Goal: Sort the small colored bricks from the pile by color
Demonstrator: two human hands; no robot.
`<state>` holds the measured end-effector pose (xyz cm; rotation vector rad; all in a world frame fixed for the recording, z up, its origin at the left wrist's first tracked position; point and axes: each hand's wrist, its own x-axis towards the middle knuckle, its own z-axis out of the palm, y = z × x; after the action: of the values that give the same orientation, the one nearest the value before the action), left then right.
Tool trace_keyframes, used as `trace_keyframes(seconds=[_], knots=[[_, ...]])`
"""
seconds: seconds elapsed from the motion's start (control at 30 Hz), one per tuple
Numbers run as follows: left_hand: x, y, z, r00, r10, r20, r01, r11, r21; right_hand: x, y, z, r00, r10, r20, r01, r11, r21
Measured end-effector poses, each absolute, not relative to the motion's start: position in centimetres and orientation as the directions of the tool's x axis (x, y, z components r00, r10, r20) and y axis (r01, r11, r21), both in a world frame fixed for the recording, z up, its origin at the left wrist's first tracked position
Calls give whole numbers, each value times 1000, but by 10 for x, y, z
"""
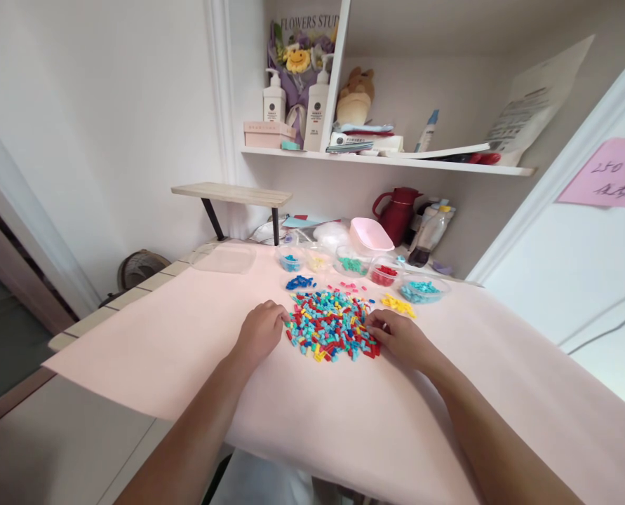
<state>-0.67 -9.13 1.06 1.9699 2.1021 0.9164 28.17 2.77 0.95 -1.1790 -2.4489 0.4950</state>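
step in hand, apparently: picking from the brick pile (330, 324); left hand (262, 330) and right hand (396, 338) curl nearly closed at its edges, contents indiscernible from here; next calls for a precise pinch

Bright, diffuse light, soft shadow beside the right forearm (483, 421), wide-angle stretching toward the edges, slightly smeared detail.

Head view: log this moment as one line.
multicoloured plastic brick pile: on pink sheet | left hand: at pile's left edge | right hand: at pile's right edge | yellow bricks: beyond right hand
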Motion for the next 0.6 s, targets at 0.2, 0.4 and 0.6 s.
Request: trace_keyframes(seconds=[0.2,0.4,0.6], knots=[[-7,-91,10,-145,939,312,871,-28,490,282,28,9,-577,798,175,666,583,-465],[-8,-89,8,-132,938,320,877,-41,480,283,31,7,-581,796,169,670,586,-456],[-8,-89,9,-130,940,315,880,-37,474,284,32,6,-579,797,171,675,587,-447]])
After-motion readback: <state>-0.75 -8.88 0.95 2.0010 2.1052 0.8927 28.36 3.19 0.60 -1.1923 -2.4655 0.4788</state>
